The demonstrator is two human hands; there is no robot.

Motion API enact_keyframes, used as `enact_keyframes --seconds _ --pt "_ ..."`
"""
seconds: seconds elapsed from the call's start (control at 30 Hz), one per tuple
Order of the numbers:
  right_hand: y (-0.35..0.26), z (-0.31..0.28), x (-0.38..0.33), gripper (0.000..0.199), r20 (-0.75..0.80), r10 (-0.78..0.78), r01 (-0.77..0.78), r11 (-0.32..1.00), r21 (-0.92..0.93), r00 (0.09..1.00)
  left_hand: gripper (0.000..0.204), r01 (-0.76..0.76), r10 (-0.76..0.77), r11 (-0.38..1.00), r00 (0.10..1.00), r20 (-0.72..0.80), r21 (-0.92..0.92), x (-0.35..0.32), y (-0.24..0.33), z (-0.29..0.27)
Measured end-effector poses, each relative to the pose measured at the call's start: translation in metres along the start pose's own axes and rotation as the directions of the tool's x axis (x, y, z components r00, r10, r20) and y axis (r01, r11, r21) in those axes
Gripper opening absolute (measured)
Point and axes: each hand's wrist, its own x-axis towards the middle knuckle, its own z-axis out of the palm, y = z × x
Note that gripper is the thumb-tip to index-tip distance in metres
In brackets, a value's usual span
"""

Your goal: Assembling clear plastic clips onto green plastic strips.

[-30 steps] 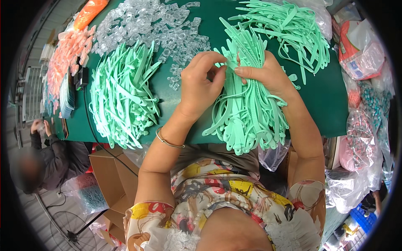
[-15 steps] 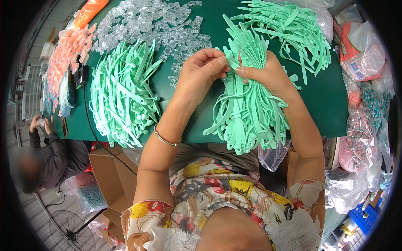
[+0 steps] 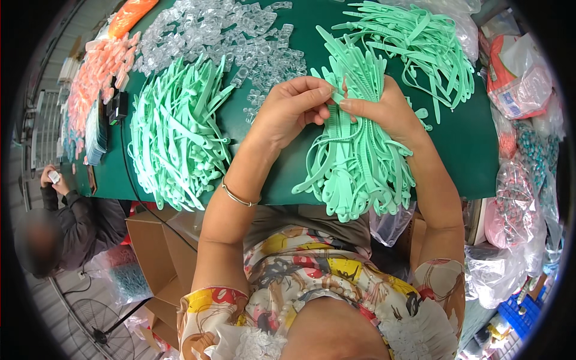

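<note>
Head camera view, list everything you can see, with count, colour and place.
green straps under the hands: one big pile, mint green, near table edge at centre
green straps at left: one pile, mint green, left of the hands
green straps at back: one pile, mint green, far right
clear clips: many, transparent, far centre
orange pieces: many, orange-pink, far left
table: one, dark green top
cardboard box: one, brown, under table's left
plastic bags: several, clear, right side
seated person: one, dark sleeves, lower left
left hand: pinching a strap
right hand: holding the strap bundle

Green table [image 3: 480, 150], mint straps [image 3: 174, 132], clear clips [image 3: 222, 30], orange pieces [image 3: 90, 78]
</note>
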Motion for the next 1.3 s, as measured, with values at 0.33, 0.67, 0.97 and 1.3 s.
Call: enact_keyframes --seconds 0.33,0.67,0.97,1.3 --pt "0.002 0.000 0.000 0.031 -0.026 0.000 -0.001 1.000 -0.023 1.000 0.015 -0.085 0.081 0.995 0.994 -0.075 -0.046 0.000 -0.004 0.001" --pt "0.001 0.000 -0.001 0.031 -0.020 0.006 -0.007 0.997 -0.075 1.000 0.017 -0.087 0.097 0.974 0.994 -0.040 0.211 -0.003 -0.003 0.009" --pt "0.002 0.001 -0.002 0.032 -0.017 -0.001 -0.001 0.995 -0.102 1.000 0.017 -0.023 0.025 0.957 1.000 -0.003 0.290 -0.004 -0.001 0.004" --pt "0.005 -0.001 -0.002 0.026 -0.016 -0.030 0.029 0.998 -0.056 0.999 0.018 -0.099 0.114 0.953 0.993 -0.037 0.285 -0.006 -0.007 0.014"
